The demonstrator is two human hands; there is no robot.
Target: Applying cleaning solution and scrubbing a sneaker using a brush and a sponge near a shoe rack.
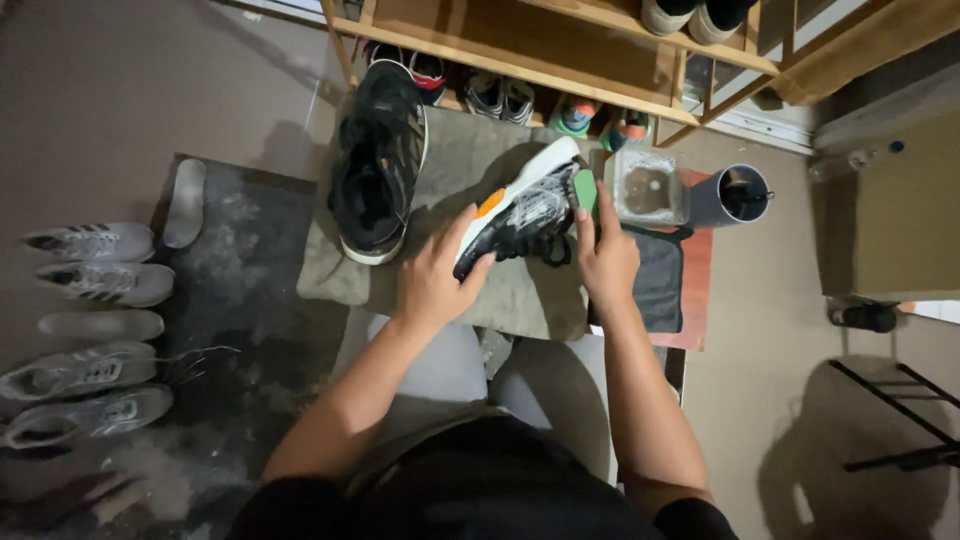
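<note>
Head view, centre of frame: a black mesh running shoe with white sole and orange patch [525, 205] lies tilted on an olive cloth [470, 160].
Left hand [432, 280]: fingers wrapped around the shoe's heel end.
Right hand [605, 255]: pressing a small green sponge [585, 190] against the shoe's side.
Upper left of the cloth: a second black shoe [378, 160].
Right of the sponge: a clear square tub [648, 187].

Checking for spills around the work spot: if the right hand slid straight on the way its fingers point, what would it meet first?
Likely the clear square container just beyond the right hand and its green sponge; depth is hard to judge.
</note>
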